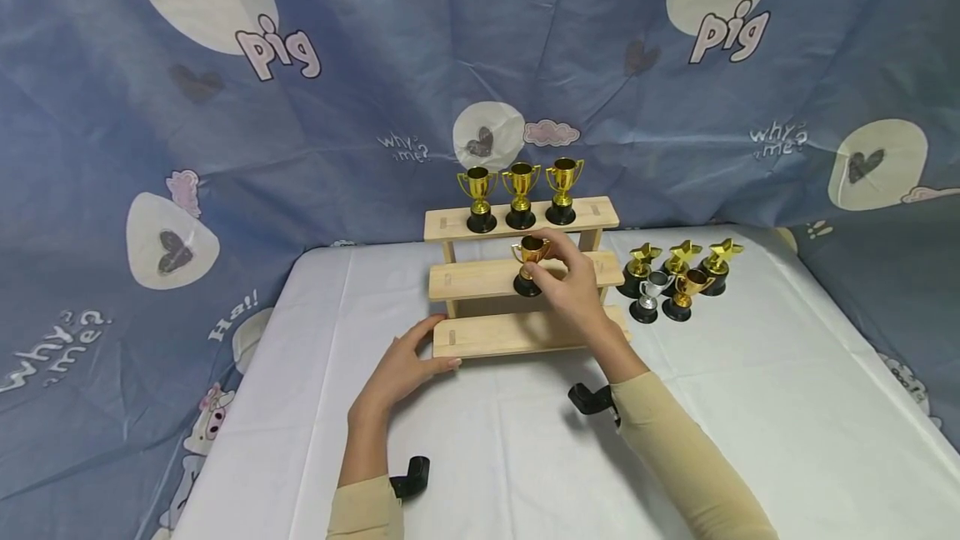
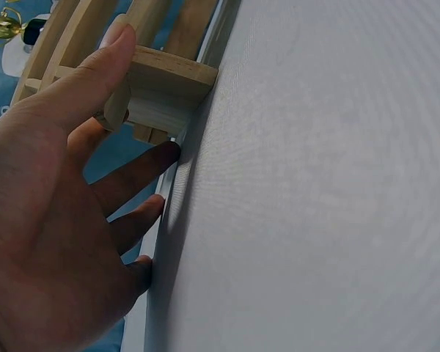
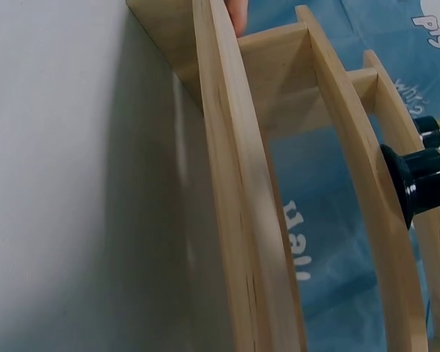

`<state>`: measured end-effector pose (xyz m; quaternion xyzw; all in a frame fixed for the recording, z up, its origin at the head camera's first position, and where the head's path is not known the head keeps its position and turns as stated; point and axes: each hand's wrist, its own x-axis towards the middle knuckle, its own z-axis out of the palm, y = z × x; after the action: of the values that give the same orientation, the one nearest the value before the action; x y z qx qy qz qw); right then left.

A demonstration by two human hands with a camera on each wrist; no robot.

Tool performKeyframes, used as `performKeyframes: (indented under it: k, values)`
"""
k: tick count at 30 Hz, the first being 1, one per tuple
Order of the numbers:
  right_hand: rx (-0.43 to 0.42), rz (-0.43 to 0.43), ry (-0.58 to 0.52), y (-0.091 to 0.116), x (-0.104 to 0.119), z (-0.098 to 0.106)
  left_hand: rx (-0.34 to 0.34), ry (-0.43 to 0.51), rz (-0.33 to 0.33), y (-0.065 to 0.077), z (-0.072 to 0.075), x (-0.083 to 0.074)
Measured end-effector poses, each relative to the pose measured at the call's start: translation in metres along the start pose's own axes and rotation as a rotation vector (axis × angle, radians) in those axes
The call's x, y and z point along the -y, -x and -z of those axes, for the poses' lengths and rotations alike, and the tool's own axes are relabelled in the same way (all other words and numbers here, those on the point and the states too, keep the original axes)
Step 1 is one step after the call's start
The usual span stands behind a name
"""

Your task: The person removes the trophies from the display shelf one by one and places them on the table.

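A three-tier wooden rack (image 1: 487, 340) stands on the white table. My left hand (image 1: 401, 369) grips the left end of its lowest board, thumb along the front; in the left wrist view the other fingers of this hand (image 2: 81, 183) are spread at the rack's end. My right hand (image 1: 573, 282) pinches a small gold trophy cup (image 1: 531, 250) between thumb and fingers. Its black base (image 3: 425, 180) is right at the middle board (image 1: 465, 279), upright in the head view. Three gold trophy cups (image 1: 521, 182) stand in a row along the top board (image 1: 444, 224).
Right of the rack, several trophies stand on the table: gold star trophies (image 1: 722, 255) behind, a silver cup (image 1: 654, 286) and a bronze-gold cup (image 1: 688, 286) in front. A blue printed cloth (image 1: 360, 82) hangs close behind the rack.
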<state>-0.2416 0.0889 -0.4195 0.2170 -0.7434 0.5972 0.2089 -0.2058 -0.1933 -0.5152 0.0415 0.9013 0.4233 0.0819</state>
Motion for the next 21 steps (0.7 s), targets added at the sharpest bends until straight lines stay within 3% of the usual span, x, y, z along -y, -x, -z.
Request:
performKeyframes:
  k: [14, 21]
  values:
    - [-0.038, 0.045, 0.061, 0.004, 0.0, 0.023, -0.001, 0.013, 0.006, 0.0, -0.001, -0.001]
    - [-0.071, 0.022, 0.045, 0.005, -0.001, 0.033, 0.001, 0.004, 0.019, 0.0, 0.0, 0.0]
